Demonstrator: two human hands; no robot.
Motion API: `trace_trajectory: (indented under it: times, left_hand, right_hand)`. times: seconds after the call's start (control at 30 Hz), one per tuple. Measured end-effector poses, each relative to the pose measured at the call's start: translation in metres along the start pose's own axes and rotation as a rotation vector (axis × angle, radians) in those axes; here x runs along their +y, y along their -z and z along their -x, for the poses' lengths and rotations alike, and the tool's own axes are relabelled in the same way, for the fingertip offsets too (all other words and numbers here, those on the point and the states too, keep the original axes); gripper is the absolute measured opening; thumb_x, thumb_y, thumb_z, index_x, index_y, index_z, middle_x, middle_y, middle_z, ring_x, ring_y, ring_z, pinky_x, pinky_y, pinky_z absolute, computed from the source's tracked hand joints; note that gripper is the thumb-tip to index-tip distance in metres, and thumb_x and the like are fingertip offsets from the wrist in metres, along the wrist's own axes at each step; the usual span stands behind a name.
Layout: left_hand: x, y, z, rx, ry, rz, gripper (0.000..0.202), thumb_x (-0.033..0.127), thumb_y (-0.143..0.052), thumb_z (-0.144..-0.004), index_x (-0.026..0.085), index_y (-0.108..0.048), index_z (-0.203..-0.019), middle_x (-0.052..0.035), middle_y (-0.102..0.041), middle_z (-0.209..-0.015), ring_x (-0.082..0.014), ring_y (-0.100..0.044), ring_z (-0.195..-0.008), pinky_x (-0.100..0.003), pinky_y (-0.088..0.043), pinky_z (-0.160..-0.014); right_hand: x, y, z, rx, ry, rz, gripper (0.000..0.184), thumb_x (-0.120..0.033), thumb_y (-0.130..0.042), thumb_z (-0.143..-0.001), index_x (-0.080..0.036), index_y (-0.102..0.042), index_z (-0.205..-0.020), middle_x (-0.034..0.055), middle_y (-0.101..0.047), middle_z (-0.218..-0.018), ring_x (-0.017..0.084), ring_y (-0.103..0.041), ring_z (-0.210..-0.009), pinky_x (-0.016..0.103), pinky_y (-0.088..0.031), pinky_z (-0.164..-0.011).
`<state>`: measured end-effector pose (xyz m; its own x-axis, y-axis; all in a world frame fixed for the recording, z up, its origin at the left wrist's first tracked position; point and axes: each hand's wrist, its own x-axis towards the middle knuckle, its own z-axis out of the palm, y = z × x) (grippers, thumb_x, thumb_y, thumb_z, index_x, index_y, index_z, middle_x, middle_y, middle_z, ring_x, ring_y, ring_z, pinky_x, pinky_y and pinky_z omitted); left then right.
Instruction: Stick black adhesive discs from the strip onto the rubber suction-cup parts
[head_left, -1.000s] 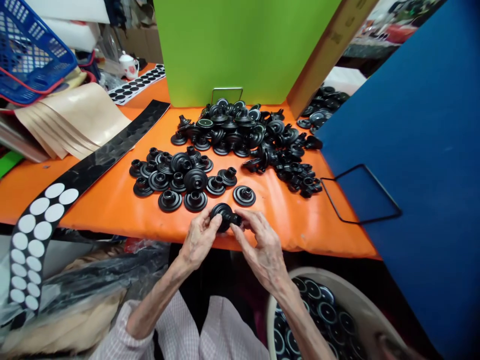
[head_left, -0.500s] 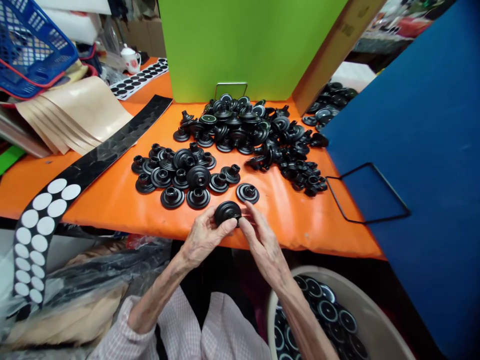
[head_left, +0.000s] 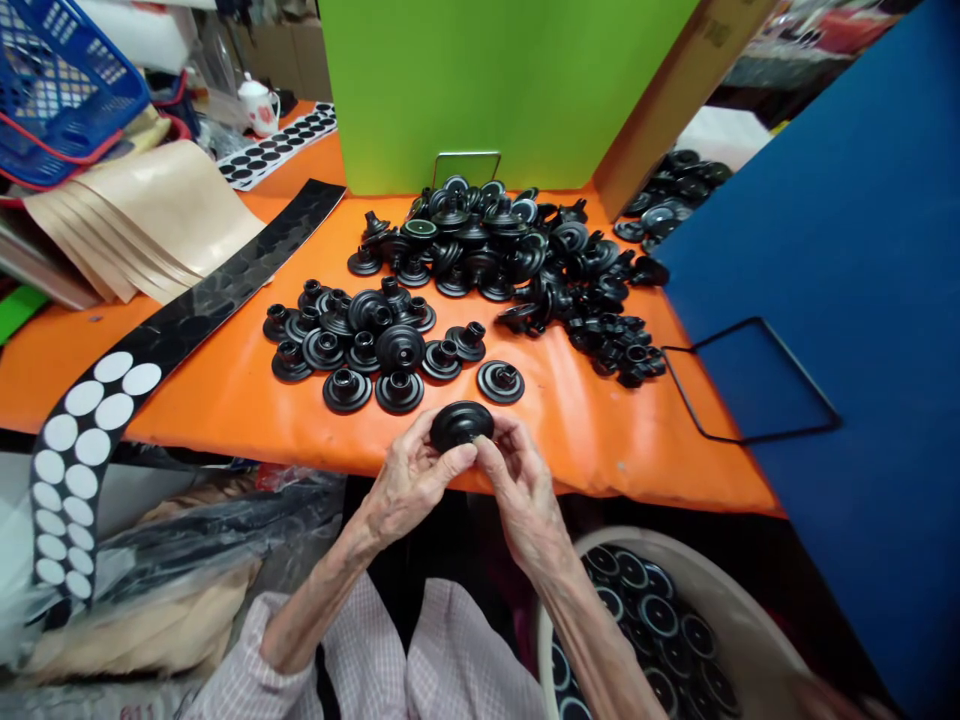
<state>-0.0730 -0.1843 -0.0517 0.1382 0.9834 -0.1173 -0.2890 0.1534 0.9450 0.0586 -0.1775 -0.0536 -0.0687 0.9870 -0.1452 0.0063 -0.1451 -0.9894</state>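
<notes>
My left hand (head_left: 411, 478) and my right hand (head_left: 520, 484) meet at the near edge of the orange table (head_left: 247, 400). Together they pinch one round black rubber part (head_left: 460, 423), its domed side up, fingers of both hands closed on its rim. Just beyond it lies a small group of the same black parts (head_left: 375, 342), standing flat. Farther back sprawls a big heap of black parts (head_left: 525, 262).
A beige tub (head_left: 750, 625) with finished black discs stands by my right knee. A black backing strip with white round stickers (head_left: 82, 440) hangs off the table's left. Green board (head_left: 510, 80), blue board (head_left: 840, 260), blue basket (head_left: 60, 90) and brown sheets (head_left: 142, 225) surround the table.
Both hands have turned the black part from its side to dome up and shifted it slightly right. The view has tilted a little.
</notes>
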Motion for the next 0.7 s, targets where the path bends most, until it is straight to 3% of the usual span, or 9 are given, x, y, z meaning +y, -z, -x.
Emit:
trace_trajectory:
  times: [0.17,0.27,0.4,0.53,0.7]
  left_hand:
    - [-0.002,-0.004,-0.004,0.074,0.018,0.045,0.032,0.034,-0.067,-0.082,0.014,-0.060,-0.107,-0.0074,-0.067,-0.105,-0.0174,-0.063,-0.093,-0.027,-0.052,-0.082]
    - [0.005,-0.001,-0.011,0.038,0.104,0.201,0.034,0.041,-0.062,-0.084,0.013,-0.063,-0.104,-0.0097,-0.066,-0.107,-0.0194,-0.063,-0.093,-0.025,-0.052,-0.070]
    - [0.018,0.005,-0.016,0.054,0.195,0.280,0.037,0.039,-0.067,-0.079,0.014,-0.064,-0.105,-0.0101,-0.067,-0.107,-0.0208,-0.062,-0.092,-0.023,-0.050,-0.061]
    - [0.021,0.005,-0.016,0.072,0.192,0.258,0.039,0.038,-0.069,-0.076,0.014,-0.065,-0.107,-0.0094,-0.067,-0.104,-0.0199,-0.063,-0.088,-0.024,-0.051,-0.062]
    - [0.016,0.001,-0.018,0.099,0.173,0.266,0.032,0.034,-0.066,-0.078,0.013,-0.066,-0.102,-0.0083,-0.068,-0.100,-0.0190,-0.062,-0.089,-0.026,-0.051,-0.070]
  right_hand:
    - [0.006,-0.008,-0.004,0.049,0.027,-0.030,0.035,-0.055,-0.057,-0.084,-0.023,-0.054,-0.097,0.0017,-0.060,-0.094,0.017,-0.058,-0.092,0.033,-0.051,-0.083]
    - [0.002,-0.003,-0.006,0.017,0.098,0.129,0.037,-0.056,-0.045,-0.090,-0.023,-0.055,-0.103,0.0045,-0.061,-0.101,0.019,-0.058,-0.094,0.038,-0.050,-0.086]
    - [-0.017,0.012,-0.015,-0.067,0.417,0.501,0.040,-0.041,-0.049,-0.092,-0.028,-0.047,-0.131,0.0072,-0.054,-0.124,0.023,-0.051,-0.116,0.047,-0.042,-0.101]
    - [-0.026,0.016,-0.026,-0.196,0.685,0.743,0.028,-0.029,-0.049,-0.093,-0.028,-0.057,-0.120,0.0066,-0.063,-0.110,0.024,-0.054,-0.109,0.049,-0.043,-0.098]
    - [-0.010,0.005,-0.028,0.046,0.733,0.714,0.016,-0.034,-0.055,-0.091,-0.023,-0.058,-0.102,0.0065,-0.061,-0.091,0.023,-0.058,-0.092,0.042,-0.051,-0.083]
